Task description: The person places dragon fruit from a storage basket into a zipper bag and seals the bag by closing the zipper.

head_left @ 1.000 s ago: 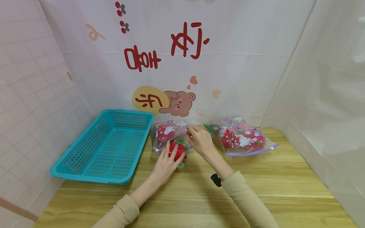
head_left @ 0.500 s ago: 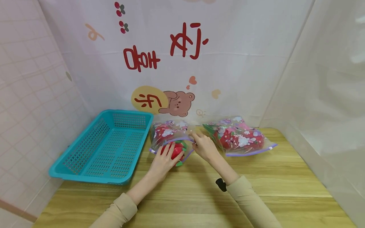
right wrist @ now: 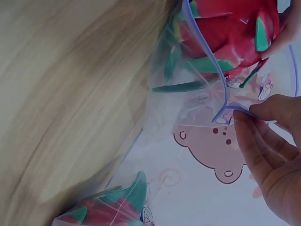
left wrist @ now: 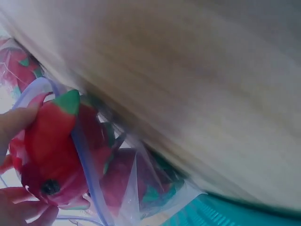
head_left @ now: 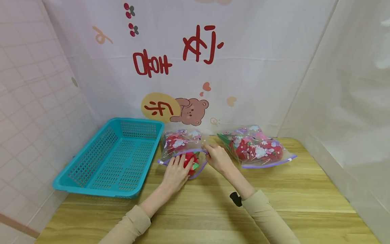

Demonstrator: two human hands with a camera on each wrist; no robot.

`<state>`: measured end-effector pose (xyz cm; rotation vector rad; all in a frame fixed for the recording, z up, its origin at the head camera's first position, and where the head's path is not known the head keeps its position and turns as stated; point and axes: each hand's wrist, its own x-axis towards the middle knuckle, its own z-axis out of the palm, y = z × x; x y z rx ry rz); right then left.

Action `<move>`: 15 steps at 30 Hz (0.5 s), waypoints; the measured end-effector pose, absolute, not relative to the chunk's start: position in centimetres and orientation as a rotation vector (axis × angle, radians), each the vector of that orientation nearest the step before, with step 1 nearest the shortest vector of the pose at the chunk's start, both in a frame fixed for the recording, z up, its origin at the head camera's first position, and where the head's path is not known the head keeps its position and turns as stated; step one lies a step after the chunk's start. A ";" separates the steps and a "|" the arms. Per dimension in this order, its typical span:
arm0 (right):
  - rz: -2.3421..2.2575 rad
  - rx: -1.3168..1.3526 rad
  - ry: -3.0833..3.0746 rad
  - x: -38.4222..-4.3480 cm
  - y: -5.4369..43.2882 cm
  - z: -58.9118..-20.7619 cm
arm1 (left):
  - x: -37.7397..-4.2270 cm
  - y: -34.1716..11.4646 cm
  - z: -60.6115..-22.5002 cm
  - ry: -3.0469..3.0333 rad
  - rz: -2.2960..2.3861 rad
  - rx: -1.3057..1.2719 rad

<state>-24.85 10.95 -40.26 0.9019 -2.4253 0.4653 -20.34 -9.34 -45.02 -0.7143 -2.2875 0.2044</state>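
A red dragon fruit with green-tipped scales (left wrist: 51, 146) lies in the mouth of a clear printed zip bag (head_left: 195, 135). My left hand (head_left: 175, 174) holds it with fingers spread over its top and side. Another dragon fruit (left wrist: 124, 183) is deeper inside that bag, seen through the plastic. At the right corner of the mouth, my right hand (right wrist: 275, 146) pinches the purple zip edge (right wrist: 204, 47) between thumb and fingers. The zip edge loops round the fruit in the left hand, whose underside is hidden.
To the left stands a turquoise perforated basket (head_left: 94, 192). A second printed zip bag (head_left: 259, 150) with red and green fruit lies at the right. Behind the wooden table (head_left: 213, 217) hangs a printed white backdrop (head_left: 259, 78).
My left hand has pushed the dragon fruit further into the bag mouth. My right hand has moved slightly right and toward me, and the purple edge now surrounds the fruit.
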 end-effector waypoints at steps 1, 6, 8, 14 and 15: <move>0.478 0.898 -2.428 -24.9 11.0 -40.2 | -20.4 -9.4 -45.0 -2.293 0.217 -0.730; 0.523 0.880 -2.446 -25.0 11.0 -40.1 | -20.5 -9.9 -44.4 -2.361 0.274 -0.811; 0.536 0.879 -2.455 -25.1 11.1 -40.1 | -20.6 -10.2 -44.3 -2.372 0.273 -0.833; 0.560 0.896 -2.457 -25.2 11.0 -40.1 | -20.3 -10.4 -44.4 -2.479 0.183 -0.865; 0.561 0.899 -2.450 -25.2 11.0 -40.2 | -20.2 -10.3 -44.4 -2.514 0.163 -0.867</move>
